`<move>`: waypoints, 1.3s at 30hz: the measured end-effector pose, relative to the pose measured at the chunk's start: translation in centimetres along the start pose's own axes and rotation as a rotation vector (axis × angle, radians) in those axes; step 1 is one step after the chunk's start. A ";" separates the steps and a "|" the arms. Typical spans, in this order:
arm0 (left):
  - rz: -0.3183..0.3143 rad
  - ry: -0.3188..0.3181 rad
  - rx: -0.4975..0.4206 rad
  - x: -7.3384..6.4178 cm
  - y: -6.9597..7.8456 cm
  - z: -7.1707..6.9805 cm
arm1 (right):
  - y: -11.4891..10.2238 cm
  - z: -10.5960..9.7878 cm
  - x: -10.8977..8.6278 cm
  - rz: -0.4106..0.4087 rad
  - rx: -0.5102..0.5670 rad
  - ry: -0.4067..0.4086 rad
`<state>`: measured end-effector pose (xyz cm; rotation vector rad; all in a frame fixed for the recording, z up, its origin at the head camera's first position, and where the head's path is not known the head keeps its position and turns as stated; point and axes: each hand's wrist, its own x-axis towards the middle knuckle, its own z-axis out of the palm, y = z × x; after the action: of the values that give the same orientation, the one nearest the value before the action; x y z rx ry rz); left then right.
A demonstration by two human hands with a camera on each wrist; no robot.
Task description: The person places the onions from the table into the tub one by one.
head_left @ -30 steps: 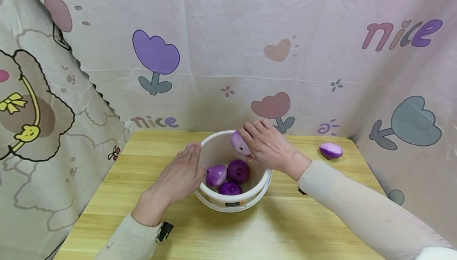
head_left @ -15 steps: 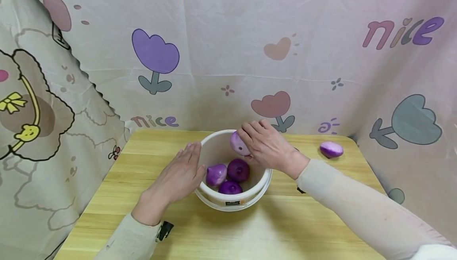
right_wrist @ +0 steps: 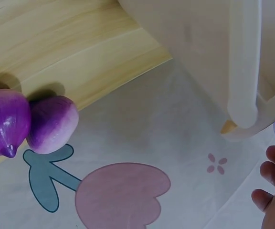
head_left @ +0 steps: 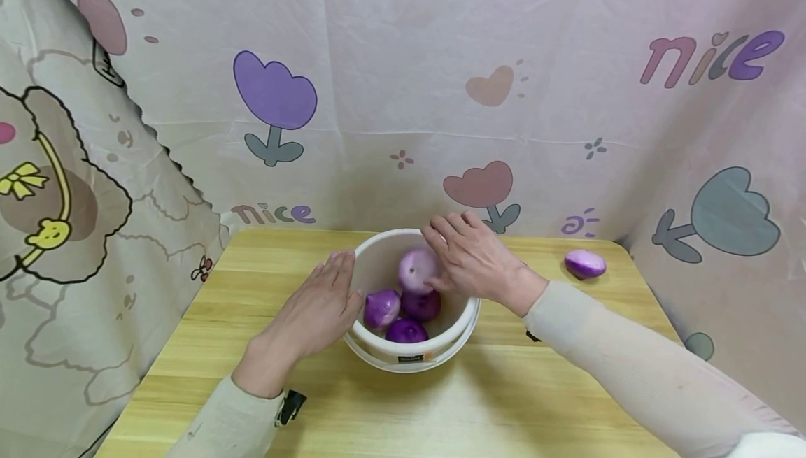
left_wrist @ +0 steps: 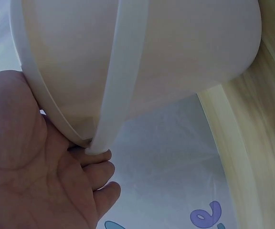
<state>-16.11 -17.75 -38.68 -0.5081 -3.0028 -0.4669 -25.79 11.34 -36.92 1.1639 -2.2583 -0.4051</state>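
A white bucket (head_left: 371, 252) stands on the table with purple onions inside: a pointed onion (head_left: 381, 309), a dark onion (head_left: 420, 304) and a front onion (head_left: 406, 331). Flat against its left rim lies my left hand (head_left: 315, 311), fingers straight; the left wrist view shows the palm (left_wrist: 47, 171) by the rim and handle. Over the right rim my right hand (head_left: 475, 262) reaches with loosened fingers. Just below its fingers a paler onion (head_left: 417, 269) is inside the bucket, above the dark one, with the thumb across its edge.
Another onion (head_left: 584, 264) lies on the wooden table (head_left: 535, 388) at the right. Two onions, a pointed one (right_wrist: 6, 121) and a paler one (right_wrist: 54, 124), lie side by side in the right wrist view. A patterned cloth (head_left: 390, 59) hangs behind the table.
The paler onion has come out of my right hand's grip and dropped slightly down and left inside the bucket. My left hand has stayed at the rim.
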 end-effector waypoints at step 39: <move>0.018 0.023 0.007 0.0 -0.1 0.2 | 7.8 2.0 -7.5 0.176 0.053 0.165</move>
<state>-16.09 -17.75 -38.91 -0.5245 -2.9742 -0.4579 -28.54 21.93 -37.21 0.9759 -2.2154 -0.1738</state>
